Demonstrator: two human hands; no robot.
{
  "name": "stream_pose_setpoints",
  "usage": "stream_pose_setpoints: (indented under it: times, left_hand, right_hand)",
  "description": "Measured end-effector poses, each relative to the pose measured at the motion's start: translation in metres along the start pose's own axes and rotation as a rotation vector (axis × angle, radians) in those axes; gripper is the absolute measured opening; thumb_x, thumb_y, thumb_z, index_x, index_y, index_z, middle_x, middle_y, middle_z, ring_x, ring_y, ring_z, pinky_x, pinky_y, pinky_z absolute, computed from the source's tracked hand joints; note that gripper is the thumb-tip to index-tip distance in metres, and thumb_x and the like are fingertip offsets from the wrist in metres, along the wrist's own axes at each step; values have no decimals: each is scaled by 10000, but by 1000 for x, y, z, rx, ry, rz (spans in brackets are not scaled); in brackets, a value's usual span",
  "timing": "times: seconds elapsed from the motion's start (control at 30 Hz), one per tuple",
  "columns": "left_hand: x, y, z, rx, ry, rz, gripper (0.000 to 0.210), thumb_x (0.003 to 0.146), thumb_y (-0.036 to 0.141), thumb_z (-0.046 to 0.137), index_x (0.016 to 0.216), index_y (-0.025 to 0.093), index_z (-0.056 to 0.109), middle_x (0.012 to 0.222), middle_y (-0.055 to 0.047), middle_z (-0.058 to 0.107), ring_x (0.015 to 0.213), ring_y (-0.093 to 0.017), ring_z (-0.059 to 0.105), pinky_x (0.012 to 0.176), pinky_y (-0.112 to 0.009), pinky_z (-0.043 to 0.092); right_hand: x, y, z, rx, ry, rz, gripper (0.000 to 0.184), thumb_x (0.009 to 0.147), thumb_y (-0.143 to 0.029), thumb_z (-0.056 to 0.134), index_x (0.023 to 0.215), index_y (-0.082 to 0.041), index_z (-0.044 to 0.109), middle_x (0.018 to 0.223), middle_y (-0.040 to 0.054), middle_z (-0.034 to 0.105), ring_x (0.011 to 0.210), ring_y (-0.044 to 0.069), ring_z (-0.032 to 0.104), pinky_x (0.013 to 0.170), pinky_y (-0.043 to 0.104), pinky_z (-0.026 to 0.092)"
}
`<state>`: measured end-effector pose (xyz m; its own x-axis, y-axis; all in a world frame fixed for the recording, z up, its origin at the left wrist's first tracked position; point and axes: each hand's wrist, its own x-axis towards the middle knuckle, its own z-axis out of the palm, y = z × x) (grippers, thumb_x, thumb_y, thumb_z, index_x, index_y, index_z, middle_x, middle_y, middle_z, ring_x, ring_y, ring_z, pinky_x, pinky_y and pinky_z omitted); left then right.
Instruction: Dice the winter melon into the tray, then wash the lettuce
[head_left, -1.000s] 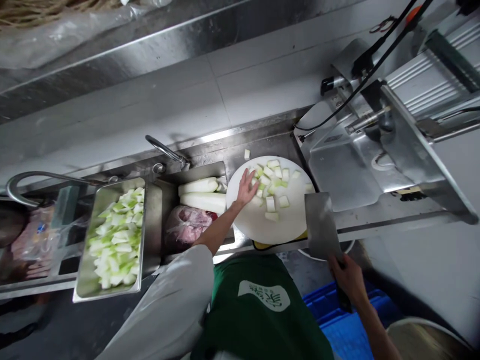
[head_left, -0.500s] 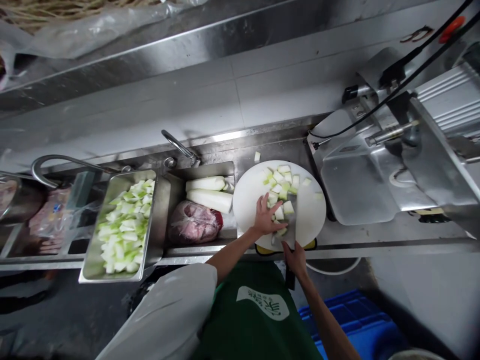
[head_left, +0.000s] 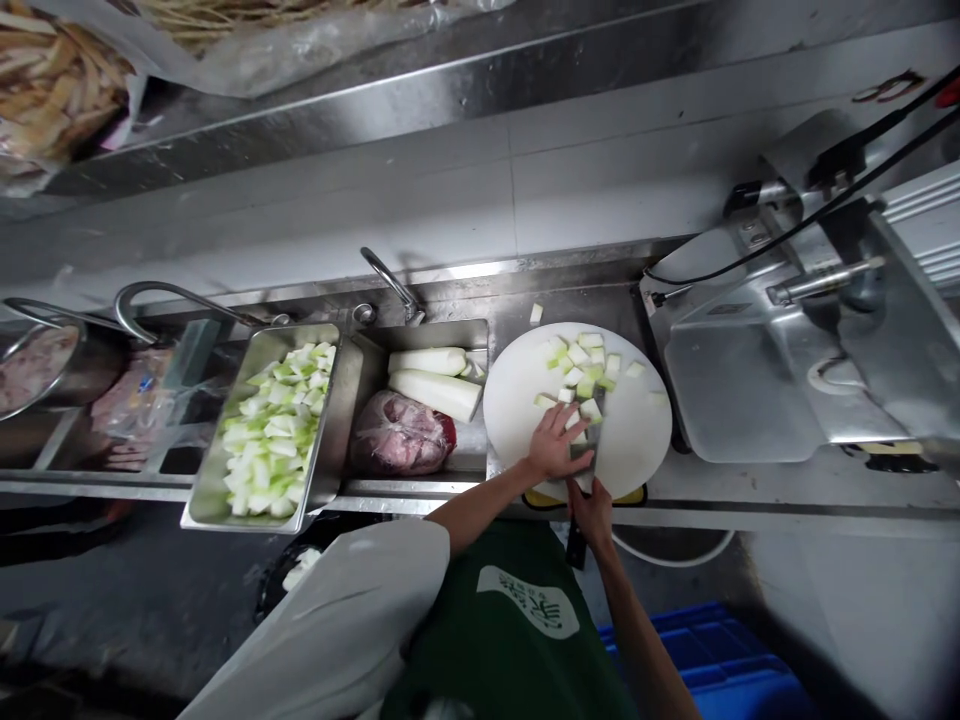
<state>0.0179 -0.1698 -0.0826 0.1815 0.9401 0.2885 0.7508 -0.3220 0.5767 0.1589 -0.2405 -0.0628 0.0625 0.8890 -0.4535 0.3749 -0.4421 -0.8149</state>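
On the round white cutting board lie pale green-white vegetable chunks, perhaps winter melon or gourd. My right hand is closed around the black handle of a kitchen knife, whose blade points away from me over the board. My left hand lies with spread fingers beside the blade, over the nearest chunks; what is under its palm is hidden. In the sink left of the board rest long peeled vegetable pieces and bagged raw meat.
A steel pan full of cut vegetable stands left of the sink, under a tap. To the board's right is a metal slicing machine with a black cable. A steel shelf crosses above. A blue crate sits below the counter.
The view has shifted, so most things appear further right. The knife blade shows narrower than before, and my left hand sits closer against it. The right hand keeps its hold on the knife.
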Motion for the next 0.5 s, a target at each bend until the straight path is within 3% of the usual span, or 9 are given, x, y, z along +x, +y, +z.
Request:
stream_pose_setpoints:
  times: [0.27,0.4,0.5]
  left_hand:
    - [6,26,5,-12,-65,32,537,900,420,641,1394,210,671,1613,-167,431,1547,-401,331,1257,-598,338]
    - [12,40,-8,-13,-43,83,505,919,431,631,1379,231,684,1611,-147,449,1575,-381,293,1266,-591,329]
    - [13,47,-29,-5,5,78,490,923,447,631,1374,264,689,1610,-131,457,1587,-372,281,1264,-595,334]
  right_hand:
    - [-12,1,0,13,52,-2,447,737,-680,605,601,-270,489,443,27,568,467,188,529,577,317,464]
    - [-21,-7,-6,-25,106,14,441,728,-673,605,596,-266,498,444,38,570,476,190,526,545,310,448]
    - [-27,-19,-6,-74,150,-21,459,691,-702,617,626,-256,527,493,54,607,521,209,557,549,315,454]
